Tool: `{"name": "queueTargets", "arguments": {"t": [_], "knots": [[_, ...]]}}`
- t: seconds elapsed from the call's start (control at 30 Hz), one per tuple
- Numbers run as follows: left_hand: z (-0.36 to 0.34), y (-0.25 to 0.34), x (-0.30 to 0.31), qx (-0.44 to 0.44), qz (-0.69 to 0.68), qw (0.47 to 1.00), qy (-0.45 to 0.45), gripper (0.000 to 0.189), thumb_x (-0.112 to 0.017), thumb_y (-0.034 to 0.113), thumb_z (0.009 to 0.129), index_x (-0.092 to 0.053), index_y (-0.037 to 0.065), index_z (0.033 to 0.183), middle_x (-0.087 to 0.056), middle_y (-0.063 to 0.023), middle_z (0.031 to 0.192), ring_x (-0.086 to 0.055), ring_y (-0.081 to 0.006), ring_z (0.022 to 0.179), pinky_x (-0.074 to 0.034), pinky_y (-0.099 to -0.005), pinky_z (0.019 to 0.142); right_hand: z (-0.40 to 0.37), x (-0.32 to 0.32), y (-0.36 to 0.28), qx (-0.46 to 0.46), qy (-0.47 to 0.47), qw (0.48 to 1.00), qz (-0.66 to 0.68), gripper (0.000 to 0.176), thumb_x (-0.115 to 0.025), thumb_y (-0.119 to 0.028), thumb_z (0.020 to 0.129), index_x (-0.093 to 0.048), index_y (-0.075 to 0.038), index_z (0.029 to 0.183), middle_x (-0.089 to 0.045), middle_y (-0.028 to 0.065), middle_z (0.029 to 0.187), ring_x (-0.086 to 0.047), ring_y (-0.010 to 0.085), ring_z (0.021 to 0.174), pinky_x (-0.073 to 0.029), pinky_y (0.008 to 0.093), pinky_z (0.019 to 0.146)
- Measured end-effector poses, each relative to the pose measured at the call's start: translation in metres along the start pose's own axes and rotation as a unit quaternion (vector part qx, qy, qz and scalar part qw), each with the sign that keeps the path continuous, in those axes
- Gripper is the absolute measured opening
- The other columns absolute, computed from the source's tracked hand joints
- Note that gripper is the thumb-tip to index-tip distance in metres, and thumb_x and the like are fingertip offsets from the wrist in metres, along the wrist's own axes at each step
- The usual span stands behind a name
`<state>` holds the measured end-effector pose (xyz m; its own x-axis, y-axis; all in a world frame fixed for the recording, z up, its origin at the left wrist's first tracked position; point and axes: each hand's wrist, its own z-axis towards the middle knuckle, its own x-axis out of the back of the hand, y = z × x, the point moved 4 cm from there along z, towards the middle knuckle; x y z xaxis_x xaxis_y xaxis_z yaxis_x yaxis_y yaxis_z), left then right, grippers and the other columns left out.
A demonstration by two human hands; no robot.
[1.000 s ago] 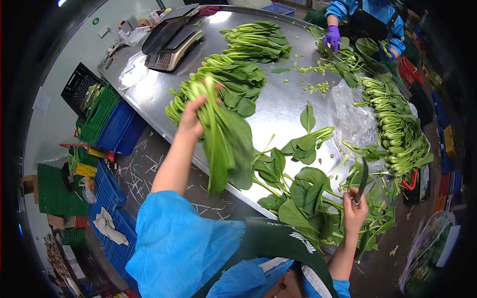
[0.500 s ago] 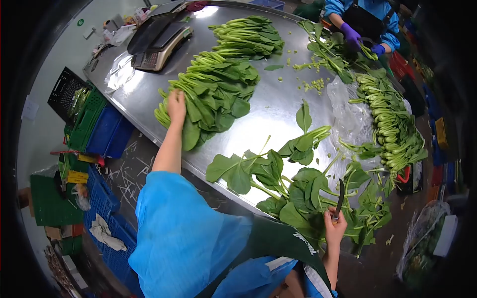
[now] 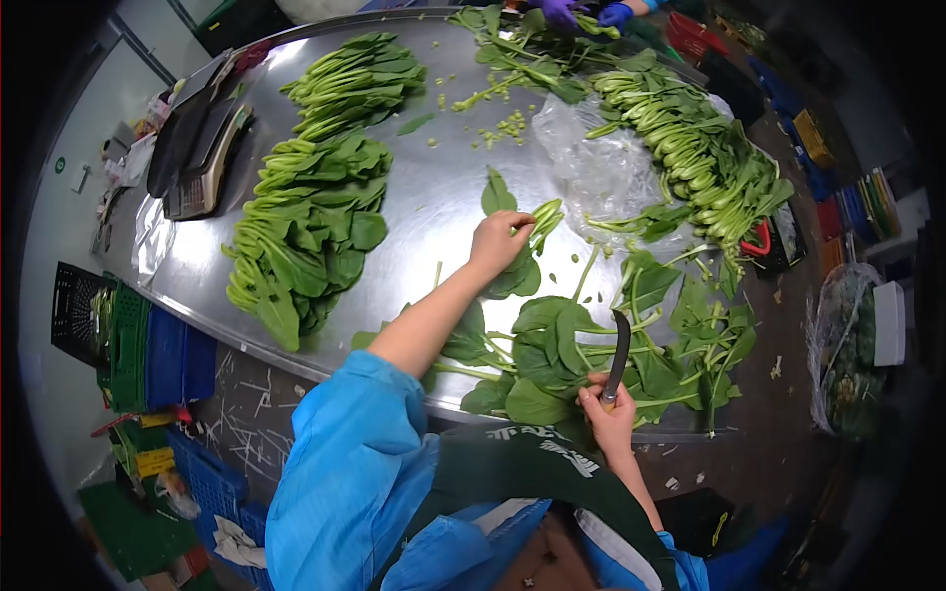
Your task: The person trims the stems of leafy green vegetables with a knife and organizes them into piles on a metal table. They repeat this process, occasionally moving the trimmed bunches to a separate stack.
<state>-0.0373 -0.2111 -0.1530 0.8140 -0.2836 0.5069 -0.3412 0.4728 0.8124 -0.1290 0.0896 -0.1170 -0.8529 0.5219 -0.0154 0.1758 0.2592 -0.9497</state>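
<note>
My left hand [image 3: 501, 239] is over the middle of the metal table, its fingers closed on the stems of a small bunch of leafy greens [image 3: 522, 272]. A single leaf [image 3: 498, 193] lies just beyond it. Held by its handle in my right hand [image 3: 608, 419] is a knife with a dark curved blade [image 3: 620, 350], pointing up and away from me. Loose leafy greens [image 3: 543, 345] spread under and around that hand along the near table edge.
Neat rows of greens [image 3: 310, 212] lie at the left, beside a scale [image 3: 202, 163]. More trimmed greens [image 3: 705, 153] are stacked at the right, by clear plastic [image 3: 591, 148]. A co-worker's purple-gloved hands [image 3: 560, 12] work at the far edge. Blue crates [image 3: 212, 473] stand lower left.
My left hand has left the row of greens at the left and come right to the small bunch mid-table. My view has turned, while my right hand still holds the knife.
</note>
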Motion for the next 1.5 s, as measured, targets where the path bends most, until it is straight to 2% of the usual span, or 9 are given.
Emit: {"name": "queueTargets", "arguments": {"t": [0.1, 0.27, 0.37, 0.5, 0.63, 1.17, 1.27, 1.37, 1.5], "knots": [[0.032, -0.012, -0.045, -0.021, 0.095, 0.995, 0.022, 0.018, -0.062, 0.017, 0.075, -0.066, 0.007, 0.09, -0.062, -0.0085, 0.096, -0.054, -0.0271, 0.094, -0.043, -0.0358, 0.081, 0.0, 0.012, 0.002, 0.001, 0.012, 1.0, -0.012, 0.022, -0.063, -0.002, 0.08, -0.056, 0.0, 0.1, -0.055, -0.0006, 0.071, -0.049, 0.0042, 0.061, -0.038, 0.0174, 0.054], [0.05, -0.017, -0.068, 0.133, 0.246, 0.958, -0.056, 0.035, -0.068, 0.028, 0.069, -0.064, 0.011, 0.099, -0.054, -0.0137, 0.11, -0.045, -0.0267, 0.108, -0.035, -0.038, 0.091, 0.004, 0.024, -0.001, 0.034, 0.026, 0.999, 0.004, 0.022, -0.064, -0.005, 0.08, -0.056, 0.0, 0.1, -0.055, -0.002, 0.071, -0.049, 0.0039, 0.062, -0.038, 0.0172, 0.056], [0.047, 0.004, -0.058, 0.111, -0.046, 0.989, -0.083, 0.044, -0.072, 0.023, 0.067, -0.057, 0.007, 0.105, -0.061, -0.0113, 0.09, -0.058, -0.0242, 0.082, -0.045, -0.033, 0.073, 0.009, 0.042, -0.002, 0.043, 0.056, 0.997, -0.014, 0.022, -0.064, -0.006, 0.08, -0.057, 0.0, 0.1, -0.054, -0.0031, 0.071, -0.047, 0.0031, 0.062, -0.038, 0.0171, 0.056], [-0.017, 0.12, -0.014, 0.055, -0.105, 0.947, -0.3, 0.049, -0.075, 0.021, 0.068, -0.056, 0.001, 0.109, -0.064, -0.0106, 0.093, -0.061, -0.0176, 0.085, -0.046, -0.0292, 0.079, 0.016, 0.048, -0.07, 0.248, 0.081, 0.94, -0.222, 0.017, -0.052, -0.009, 0.082, -0.057, 0.0, 0.096, -0.056, 0.0092, 0.071, -0.052, 0.0171, 0.057, -0.042, 0.0275, 0.056], [-0.065, 0.167, 0.011, 0.07, -0.147, 0.924, -0.345, 0.046, -0.078, 0.023, 0.066, -0.059, -0.001, 0.101, -0.063, -0.006, 0.088, -0.057, -0.0122, 0.082, -0.045, -0.0274, 0.076, 0.012, 0.022, -0.121, 0.363, 0.011, 0.872, -0.328, 0.021, -0.057, -0.023, 0.084, -0.054, -0.003, 0.084, -0.054, 0.0093, 0.069, -0.052, 0.0252, 0.054, -0.042, 0.0319, 0.05], [-0.093, 0.178, 0.015, 0.095, -0.238, 0.911, -0.322, 0.04, -0.08, 0.025, 0.063, -0.063, 0.001, 0.091, -0.065, -0.0056, 0.08, -0.059, -0.0118, 0.076, -0.046, -0.0264, 0.072, 0.012, 0.051, -0.074, 0.341, 0.07, 0.866, -0.359, 0.024, -0.057, -0.026, 0.085, -0.054, -0.002, 0.081, -0.052, 0.0094, 0.065, -0.051, 0.0225, 0.052, -0.041, 0.0319, 0.049], [-0.085, 0.168, 0.004, 0.048, -0.162, 0.94, -0.297, 0.043, -0.081, 0.015, 0.057, -0.062, 0.004, 0.094, -0.062, -0.0003, 0.079, -0.054, -0.0082, 0.074, -0.044, -0.023, 0.068, 0.018, 0.074, -0.049, 0.148, 0.067, 0.982, -0.1, 0.021, -0.056, -0.022, 0.087, -0.054, -0.001, 0.083, -0.046, 0.001, 0.06, -0.039, 0.0064, 0.054, -0.033, 0.022, 0.05], [-0.067, 0.16, -0.003, 0.03, -0.093, 0.957, -0.274, 0.044, -0.081, 0.017, 0.058, -0.062, 0.004, 0.095, -0.061, -0.0006, 0.08, -0.054, -0.009, 0.072, -0.044, -0.0244, 0.067, 0.017, 0.066, -0.065, 0.194, 0.073, 0.976, -0.069, 0.019, -0.058, -0.019, 0.086, -0.054, -0.001, 0.083, -0.046, -0.0019, 0.061, -0.039, 0.0049, 0.055, -0.032, 0.0206, 0.05], [-0.012, 0.111, -0.007, 0.068, 0.192, 0.961, -0.187, 0.03, -0.072, 0.028, 0.067, -0.066, 0.009, 0.09, -0.064, -0.014, 0.087, -0.061, -0.0319, 0.079, -0.047, -0.0382, 0.069, 0.027, 0.083, -0.046, 0.163, 0.115, 0.98, -0.019, 0.016, -0.06, -0.016, 0.085, -0.055, -0.001, 0.082, -0.047, -0.0042, 0.062, -0.039, 0.0035, 0.056, -0.032, 0.0194, 0.05]]}}
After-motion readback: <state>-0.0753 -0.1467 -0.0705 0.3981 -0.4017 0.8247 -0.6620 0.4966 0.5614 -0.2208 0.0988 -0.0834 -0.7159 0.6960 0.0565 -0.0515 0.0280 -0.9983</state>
